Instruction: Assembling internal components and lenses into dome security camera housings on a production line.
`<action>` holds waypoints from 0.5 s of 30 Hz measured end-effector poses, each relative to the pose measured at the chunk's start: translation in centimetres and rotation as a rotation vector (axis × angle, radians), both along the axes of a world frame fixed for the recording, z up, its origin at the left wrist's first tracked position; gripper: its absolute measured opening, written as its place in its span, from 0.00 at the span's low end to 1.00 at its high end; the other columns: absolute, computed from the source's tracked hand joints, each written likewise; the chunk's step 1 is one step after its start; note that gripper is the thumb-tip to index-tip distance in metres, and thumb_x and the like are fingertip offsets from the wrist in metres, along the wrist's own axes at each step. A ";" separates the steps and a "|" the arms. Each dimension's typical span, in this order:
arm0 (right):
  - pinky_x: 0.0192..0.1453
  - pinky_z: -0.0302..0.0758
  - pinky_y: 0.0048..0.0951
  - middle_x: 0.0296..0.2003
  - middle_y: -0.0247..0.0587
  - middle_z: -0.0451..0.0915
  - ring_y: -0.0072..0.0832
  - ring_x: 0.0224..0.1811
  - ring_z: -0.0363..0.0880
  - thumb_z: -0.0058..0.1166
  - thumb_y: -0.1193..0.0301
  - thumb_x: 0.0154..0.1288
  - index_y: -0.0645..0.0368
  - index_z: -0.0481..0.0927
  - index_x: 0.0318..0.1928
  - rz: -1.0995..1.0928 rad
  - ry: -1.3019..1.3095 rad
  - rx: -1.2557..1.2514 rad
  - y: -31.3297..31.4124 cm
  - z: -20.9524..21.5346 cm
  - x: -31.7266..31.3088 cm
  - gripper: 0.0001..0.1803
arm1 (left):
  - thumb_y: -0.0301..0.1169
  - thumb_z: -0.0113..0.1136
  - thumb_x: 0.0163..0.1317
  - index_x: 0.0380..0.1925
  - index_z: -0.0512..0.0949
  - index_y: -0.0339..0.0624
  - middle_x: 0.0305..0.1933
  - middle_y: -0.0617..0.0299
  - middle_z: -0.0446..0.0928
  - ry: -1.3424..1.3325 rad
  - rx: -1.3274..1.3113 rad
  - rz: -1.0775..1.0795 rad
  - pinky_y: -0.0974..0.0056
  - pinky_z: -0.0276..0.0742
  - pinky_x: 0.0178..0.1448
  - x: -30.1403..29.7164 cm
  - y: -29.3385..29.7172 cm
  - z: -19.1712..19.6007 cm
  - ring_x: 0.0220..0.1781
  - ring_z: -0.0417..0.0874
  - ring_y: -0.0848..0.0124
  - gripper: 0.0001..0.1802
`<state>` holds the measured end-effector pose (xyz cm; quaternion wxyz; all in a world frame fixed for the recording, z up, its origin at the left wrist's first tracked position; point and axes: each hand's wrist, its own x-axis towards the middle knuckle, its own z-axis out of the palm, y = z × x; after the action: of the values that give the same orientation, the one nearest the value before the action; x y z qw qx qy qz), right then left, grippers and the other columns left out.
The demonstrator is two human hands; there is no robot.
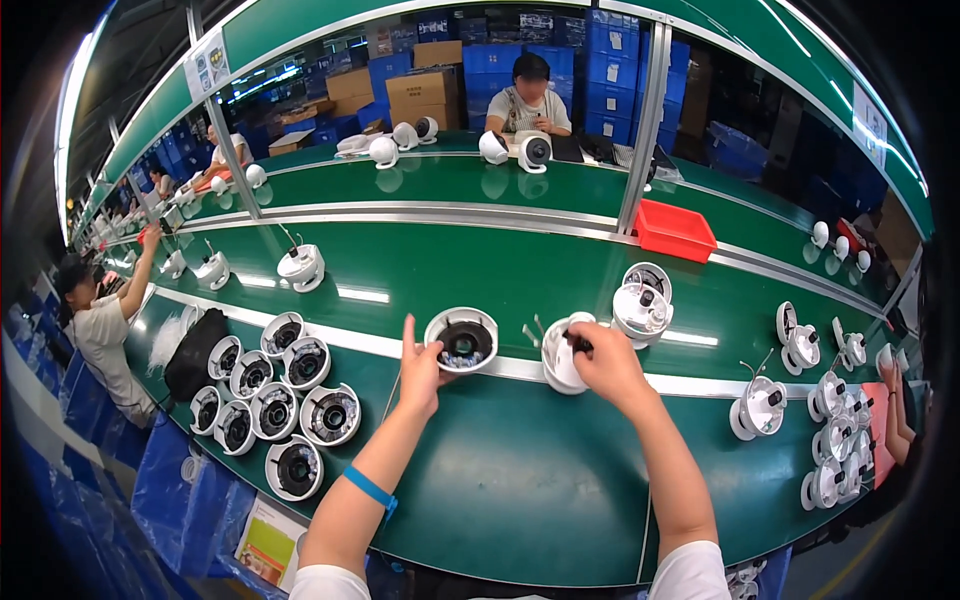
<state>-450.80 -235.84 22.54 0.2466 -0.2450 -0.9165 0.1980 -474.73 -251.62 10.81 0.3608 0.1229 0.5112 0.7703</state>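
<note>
My left hand (422, 368) grips a round white camera housing (484, 355) by its left side, thumb on the rim. A black ring and some small parts show inside the open face. To its right, my right hand (606, 360) has its fingers closed on a white camera base (562, 372), at the dark part on top; thin wires stick out at its left. The two pieces are apart, both over the near edge of the belt. Just beyond my right hand stands a white dome camera assembly (640, 310) with a dark centre.
Several open white housings (274, 410) lie at the left beside a black bag (196, 355). More camera bases (757, 408) stand at the right, near another person's arms (896, 410). A red tray (676, 232) sits beyond the belt. Other people work across and at far left.
</note>
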 end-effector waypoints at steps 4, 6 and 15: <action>0.47 0.82 0.49 0.43 0.49 0.88 0.54 0.42 0.86 0.54 0.79 0.60 0.59 0.86 0.47 0.069 -0.230 0.030 -3.5 2.0 3.0 0.15 | 0.43 0.47 0.82 0.69 0.71 0.43 0.65 0.54 0.79 -0.432 0.028 -0.206 0.50 0.86 0.59 3.4 -1.5 -1.5 0.60 0.85 0.62 0.24; 0.47 0.83 0.45 0.50 0.48 0.85 0.52 0.44 0.86 0.57 0.79 0.55 0.57 0.82 0.54 0.011 -0.306 0.204 -5.4 1.6 3.6 0.23 | 0.49 0.42 0.83 0.69 0.71 0.45 0.66 0.56 0.78 -0.467 0.086 -0.282 0.49 0.81 0.66 5.0 -3.0 0.0 0.66 0.81 0.63 0.26; 0.38 0.86 0.46 0.63 0.50 0.82 0.51 0.38 0.89 0.64 0.70 0.59 0.62 0.80 0.58 0.016 -0.111 0.333 -7.7 -4.0 -0.4 0.25 | 0.57 0.32 0.84 0.75 0.64 0.51 0.74 0.54 0.71 -0.490 0.304 -0.382 0.38 0.75 0.74 5.5 -4.0 0.1 0.74 0.74 0.53 0.32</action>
<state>-451.24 -243.53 18.58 0.2310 -0.2040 -0.9508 0.0316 -469.22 -255.61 10.87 0.5882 0.0800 0.2566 0.7627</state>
